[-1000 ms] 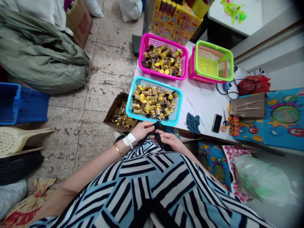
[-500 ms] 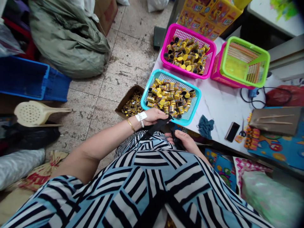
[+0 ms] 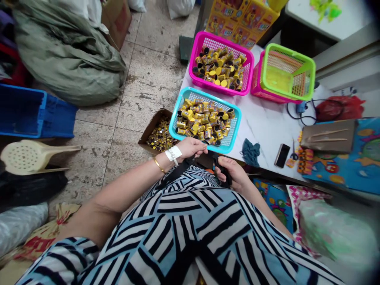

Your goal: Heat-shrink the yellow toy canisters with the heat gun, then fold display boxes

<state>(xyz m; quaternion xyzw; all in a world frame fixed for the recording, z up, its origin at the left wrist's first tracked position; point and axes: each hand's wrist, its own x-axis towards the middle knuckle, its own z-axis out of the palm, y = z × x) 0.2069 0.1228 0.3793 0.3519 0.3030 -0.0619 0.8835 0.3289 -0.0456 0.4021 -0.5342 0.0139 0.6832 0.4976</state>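
Observation:
Both my hands are in front of my waist, over a striped garment [image 3: 204, 223]. My left hand [image 3: 190, 150], with a bracelet, a bangle and a white tag at the wrist, pinches a black strap [image 3: 177, 171] that runs back along my waist. My right hand [image 3: 233, 171] is closed on another black strap end [image 3: 216, 159]; a dark piece there may be a buckle, but its shape is mostly hidden. A gap separates the two hands. Just beyond them stands a turquoise basket [image 3: 234, 138] with many small yellow-and-black containers [image 3: 204, 120].
Behind it is a pink basket [image 3: 251, 75] of similar containers, beside a green basket [image 3: 311, 75] nested in a pink one. A teal cloth [image 3: 251, 152], a phone [image 3: 282, 155] and scissors [image 3: 292, 158] lie on the table. Below left, a cardboard box [image 3: 145, 136] holds small pieces.
My hands have moved apart, each with its black strap end. The view has shifted, so the table and baskets sit further left in the picture.

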